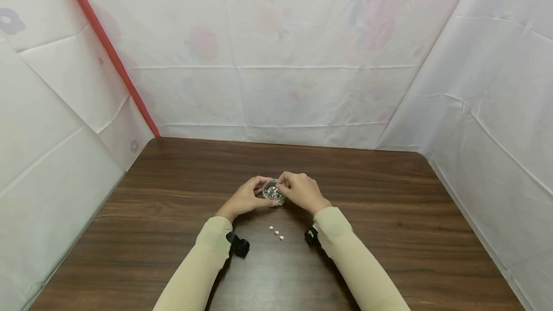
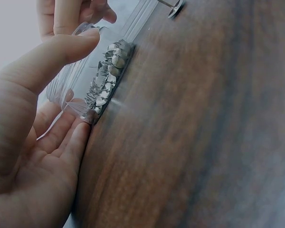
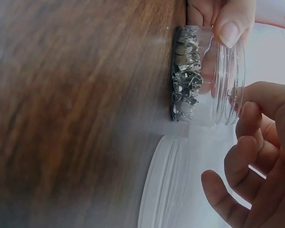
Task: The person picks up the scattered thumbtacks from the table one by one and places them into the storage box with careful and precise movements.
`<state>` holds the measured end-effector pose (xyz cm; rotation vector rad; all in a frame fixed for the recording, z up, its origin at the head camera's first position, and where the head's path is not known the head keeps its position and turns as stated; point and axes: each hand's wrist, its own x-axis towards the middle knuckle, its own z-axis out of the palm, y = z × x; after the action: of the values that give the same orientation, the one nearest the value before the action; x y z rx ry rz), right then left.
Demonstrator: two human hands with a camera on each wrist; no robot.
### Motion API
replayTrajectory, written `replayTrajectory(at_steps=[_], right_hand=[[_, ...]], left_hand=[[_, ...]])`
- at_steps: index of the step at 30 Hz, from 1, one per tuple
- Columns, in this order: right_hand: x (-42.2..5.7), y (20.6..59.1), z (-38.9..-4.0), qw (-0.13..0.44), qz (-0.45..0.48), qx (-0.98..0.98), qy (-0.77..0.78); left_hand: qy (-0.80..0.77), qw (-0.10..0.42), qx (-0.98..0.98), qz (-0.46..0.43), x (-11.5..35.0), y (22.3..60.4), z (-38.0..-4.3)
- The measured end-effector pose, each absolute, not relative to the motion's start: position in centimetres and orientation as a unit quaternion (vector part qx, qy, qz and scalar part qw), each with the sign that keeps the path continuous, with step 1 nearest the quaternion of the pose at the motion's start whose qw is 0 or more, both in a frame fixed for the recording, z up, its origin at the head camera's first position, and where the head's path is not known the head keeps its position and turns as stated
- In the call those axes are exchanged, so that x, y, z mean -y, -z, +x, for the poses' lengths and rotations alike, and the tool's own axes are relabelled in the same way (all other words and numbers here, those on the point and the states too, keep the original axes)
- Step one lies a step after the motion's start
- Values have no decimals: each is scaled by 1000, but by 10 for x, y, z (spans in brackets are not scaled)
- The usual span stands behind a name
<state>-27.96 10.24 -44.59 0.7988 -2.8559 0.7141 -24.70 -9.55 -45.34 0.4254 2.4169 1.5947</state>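
Note:
A small clear jar [image 1: 272, 190] stands on the table, its lower part filled with silver thumbtacks [image 3: 186, 78]. My left hand [image 1: 247, 197] holds it round the side, thumb at the front and fingers behind; the left wrist view shows this hand [image 2: 42, 118] close up. At the jar's mouth is my right hand [image 1: 304, 191], thumb and index finger close together. In the right wrist view, that hand's [image 3: 261, 147] other fingers are bent outside the jar. Whether a thumbtack is between its fingertips is unclear.
Three loose thumbtacks [image 1: 276, 233] lie in a slanting row on the brown wooden table [image 1: 173, 234], between the forearms. A clear round lid [image 3: 166, 185] rests beside the jar, hidden in the head view. White patterned cloth [image 1: 302, 52] surrounds the table.

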Motion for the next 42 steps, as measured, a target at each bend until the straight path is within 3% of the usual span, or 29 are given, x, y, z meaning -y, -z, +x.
replayTrajectory(at_steps=[12, 25, 35, 42], right_hand=[[-109, 440, -269, 19, 273, 931, -241], [-123, 434, -244, 1, 306, 924, -231], [-133, 438, -235, 7, 335, 916, -222], [-136, 441, -227, -53, 398, 880, -252]], left_hand=[[-540, 85, -825, 141, 99, 488, -265], [-541, 91, -822, 154, 96, 465, -252], [-537, 64, -828, 150, 99, 492, -267], [-533, 71, -831, 141, 99, 489, -265]])
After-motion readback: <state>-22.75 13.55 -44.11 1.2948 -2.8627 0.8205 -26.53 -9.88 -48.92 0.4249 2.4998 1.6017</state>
